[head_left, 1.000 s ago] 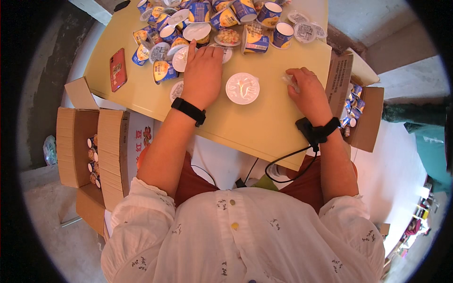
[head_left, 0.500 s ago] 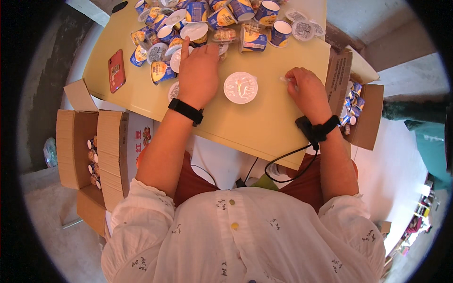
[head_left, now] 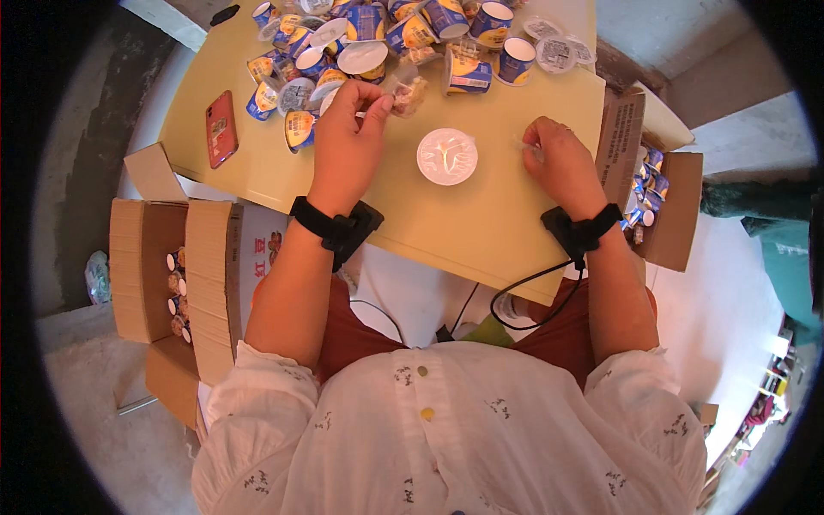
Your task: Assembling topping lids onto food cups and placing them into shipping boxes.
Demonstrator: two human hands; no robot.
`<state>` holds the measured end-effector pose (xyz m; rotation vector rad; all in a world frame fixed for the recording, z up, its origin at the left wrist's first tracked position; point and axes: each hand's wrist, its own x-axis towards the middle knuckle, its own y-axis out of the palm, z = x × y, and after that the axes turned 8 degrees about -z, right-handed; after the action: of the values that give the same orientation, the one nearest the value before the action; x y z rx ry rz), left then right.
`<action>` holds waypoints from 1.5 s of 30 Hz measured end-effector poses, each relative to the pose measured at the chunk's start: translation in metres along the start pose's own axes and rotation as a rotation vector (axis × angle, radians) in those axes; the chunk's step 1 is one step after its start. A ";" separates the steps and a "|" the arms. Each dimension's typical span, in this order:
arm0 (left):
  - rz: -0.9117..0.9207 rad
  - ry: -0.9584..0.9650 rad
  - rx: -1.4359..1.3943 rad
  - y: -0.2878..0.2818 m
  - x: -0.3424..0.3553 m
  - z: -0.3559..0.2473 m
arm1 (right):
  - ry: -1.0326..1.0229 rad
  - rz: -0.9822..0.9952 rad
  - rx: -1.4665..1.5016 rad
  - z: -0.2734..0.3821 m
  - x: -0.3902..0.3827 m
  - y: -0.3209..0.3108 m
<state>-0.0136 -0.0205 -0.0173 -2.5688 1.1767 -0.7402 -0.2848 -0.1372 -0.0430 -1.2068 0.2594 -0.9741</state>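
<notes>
My left hand [head_left: 352, 129] is closed, thumb and fingers pinching a small clear plastic pack [head_left: 408, 96] with brownish food inside, just in front of a pile of blue and yellow paper cups [head_left: 365, 21]. A white round cup top [head_left: 447, 156] with a shiny pale mark on it sits on the yellow table [head_left: 412, 219] between my hands. To the right of it, my right hand [head_left: 558, 154] is closed with its fingertips pressed together. A see-through bit shows at those fingertips, too small to name.
Clear round lids [head_left: 556, 53] lie at the table's far right. A red phone [head_left: 221, 129] rests on the left side. Open cardboard boxes holding cups stand at the left [head_left: 213, 283] and right [head_left: 674, 215] of the table. A black cable [head_left: 506, 322] hangs from my right wrist.
My left hand has drawn back from the pile, closing on the clear food pack and lifting it. My right hand stays almost where it was, still closed.
</notes>
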 end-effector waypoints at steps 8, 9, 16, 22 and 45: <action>0.139 -0.391 -0.569 -0.013 -0.009 -0.003 | 0.227 0.068 0.948 0.041 0.015 -0.009; 0.138 -0.461 -0.656 -0.014 -0.011 -0.005 | 0.228 0.067 0.949 0.048 0.015 -0.005; 0.181 -0.530 -0.790 -0.020 -0.017 0.002 | 0.091 0.039 0.853 0.073 0.013 0.009; 0.247 -0.585 -0.830 -0.020 -0.023 0.001 | -0.056 -0.046 0.622 0.078 0.014 0.012; 0.384 -0.614 -0.627 -0.013 -0.028 -0.022 | 0.263 -0.027 1.012 0.065 0.006 0.009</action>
<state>-0.0325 0.0096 -0.0038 -2.5443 1.7613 0.5530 -0.2354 -0.0987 -0.0239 -0.1594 -0.0609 -1.0799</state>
